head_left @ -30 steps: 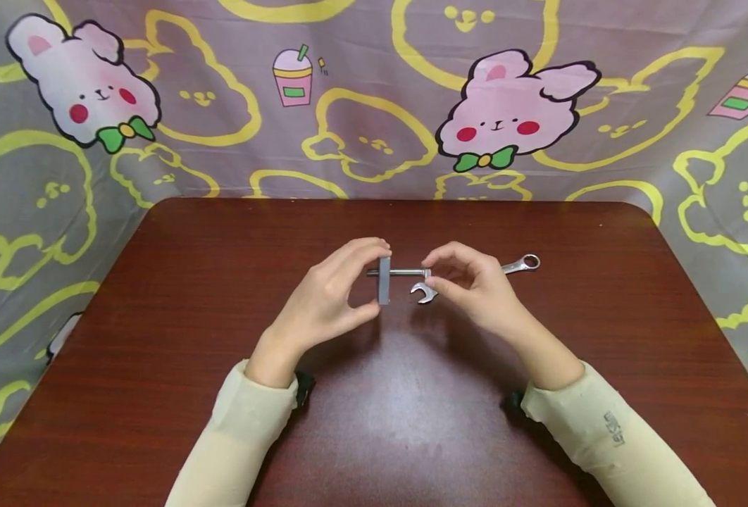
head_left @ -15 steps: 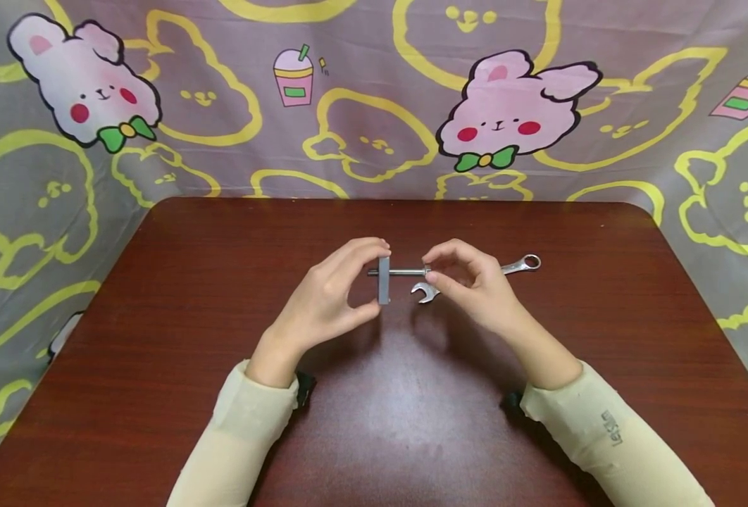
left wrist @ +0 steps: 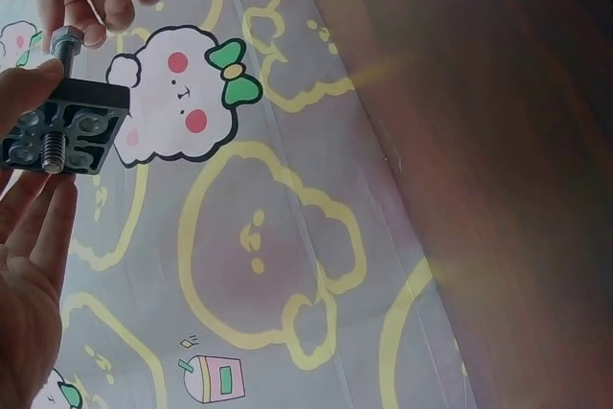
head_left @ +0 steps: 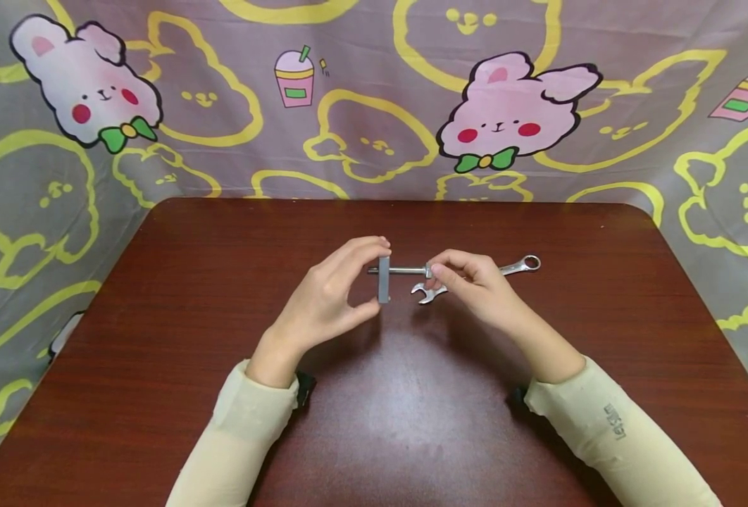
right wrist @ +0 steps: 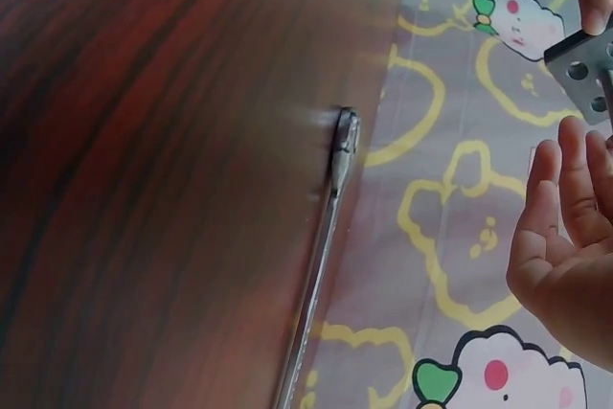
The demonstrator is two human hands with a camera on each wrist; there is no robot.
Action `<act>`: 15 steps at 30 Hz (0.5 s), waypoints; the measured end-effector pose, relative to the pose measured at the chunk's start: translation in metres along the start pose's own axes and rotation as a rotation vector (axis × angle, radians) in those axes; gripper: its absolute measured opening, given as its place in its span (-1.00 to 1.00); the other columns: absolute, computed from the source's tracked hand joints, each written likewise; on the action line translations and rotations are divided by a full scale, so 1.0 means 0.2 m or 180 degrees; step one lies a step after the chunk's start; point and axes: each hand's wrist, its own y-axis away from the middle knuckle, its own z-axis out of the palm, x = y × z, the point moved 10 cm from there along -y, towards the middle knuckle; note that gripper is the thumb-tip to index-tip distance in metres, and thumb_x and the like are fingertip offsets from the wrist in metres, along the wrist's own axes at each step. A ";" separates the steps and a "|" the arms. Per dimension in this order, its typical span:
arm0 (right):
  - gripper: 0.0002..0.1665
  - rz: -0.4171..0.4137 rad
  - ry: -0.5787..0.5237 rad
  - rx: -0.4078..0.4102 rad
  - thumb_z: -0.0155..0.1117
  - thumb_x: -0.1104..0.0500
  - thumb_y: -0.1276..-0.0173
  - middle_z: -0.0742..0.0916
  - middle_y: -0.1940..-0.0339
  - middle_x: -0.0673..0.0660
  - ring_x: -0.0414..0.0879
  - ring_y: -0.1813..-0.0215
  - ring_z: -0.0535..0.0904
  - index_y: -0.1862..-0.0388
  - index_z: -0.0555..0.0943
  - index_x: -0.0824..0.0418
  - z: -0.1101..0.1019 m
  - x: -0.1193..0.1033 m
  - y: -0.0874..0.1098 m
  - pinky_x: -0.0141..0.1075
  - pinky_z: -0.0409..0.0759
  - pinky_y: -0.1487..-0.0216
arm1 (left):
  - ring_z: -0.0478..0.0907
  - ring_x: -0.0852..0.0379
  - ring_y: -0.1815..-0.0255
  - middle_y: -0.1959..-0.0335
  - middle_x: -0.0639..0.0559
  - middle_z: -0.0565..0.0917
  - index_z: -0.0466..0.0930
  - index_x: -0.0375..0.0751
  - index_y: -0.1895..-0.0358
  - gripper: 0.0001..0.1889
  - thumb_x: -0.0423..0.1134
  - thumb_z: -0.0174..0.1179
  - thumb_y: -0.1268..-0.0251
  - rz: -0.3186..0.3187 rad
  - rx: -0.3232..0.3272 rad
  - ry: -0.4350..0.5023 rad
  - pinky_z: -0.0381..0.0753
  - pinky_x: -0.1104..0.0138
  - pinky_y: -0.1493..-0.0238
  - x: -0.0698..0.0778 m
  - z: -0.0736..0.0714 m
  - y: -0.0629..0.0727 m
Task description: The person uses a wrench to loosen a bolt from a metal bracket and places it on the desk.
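My left hand (head_left: 323,296) grips a small grey square plate (head_left: 384,280) on edge above the table, fingers on top and thumb below. A silver hex bolt (head_left: 408,270) runs sideways through the plate, its tip showing on the left side. At the bolt's head my right hand (head_left: 475,285) pinches with thumb and index finger. The left wrist view shows the plate's recessed underside (left wrist: 91,122), the threaded bolt end (left wrist: 55,152) at its centre and the hex head (left wrist: 65,37) beyond. Holes in the plate's flat face (right wrist: 575,69) appear in the right wrist view.
A combination wrench (head_left: 522,264) lies on the dark red-brown table (head_left: 406,422) behind and below my right hand, its open end pointing left. A patterned cloth (head_left: 374,91) with bunny prints hangs behind the table's far edge.
My right thumb and fingers have shifted round the bolt head, the thumb now higher and the other fingers curled lower. The left hand and plate have stayed nearly still.
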 end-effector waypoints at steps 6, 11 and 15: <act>-0.81 0.0086 -0.0072 0.0025 0.16 0.35 -0.42 0.74 0.37 0.12 -0.26 0.30 0.69 0.09 0.61 0.46 0.00 0.00 0.00 -0.37 0.69 0.16 | 0.54 0.01 -0.25 -0.19 -0.16 0.58 0.45 -0.33 -0.18 -0.33 -0.48 0.42 0.16 -0.0015 -0.0018 -0.0018 0.52 0.27 -0.30 -0.01 0.00 0.01; -0.71 -0.0094 0.0053 0.0151 0.30 0.41 -0.29 0.72 0.26 0.09 -0.24 0.23 0.66 0.01 0.58 0.41 0.00 -0.03 0.02 -0.43 0.65 0.17 | 0.54 0.03 -0.23 -0.18 -0.13 0.58 0.44 -0.31 -0.19 -0.32 -0.44 0.43 0.16 -0.0091 -0.0059 0.0012 0.51 0.27 -0.30 -0.03 0.01 0.01; -0.68 -0.0274 0.0204 0.0290 0.33 0.47 -0.22 0.70 0.18 0.08 -0.25 0.20 0.66 0.04 0.58 0.35 -0.01 -0.06 0.03 -0.41 0.66 0.17 | 0.54 0.05 -0.21 -0.16 -0.11 0.58 0.45 -0.31 -0.20 -0.31 -0.40 0.44 0.15 -0.0176 -0.0091 0.0069 0.53 0.27 -0.28 -0.05 0.02 0.01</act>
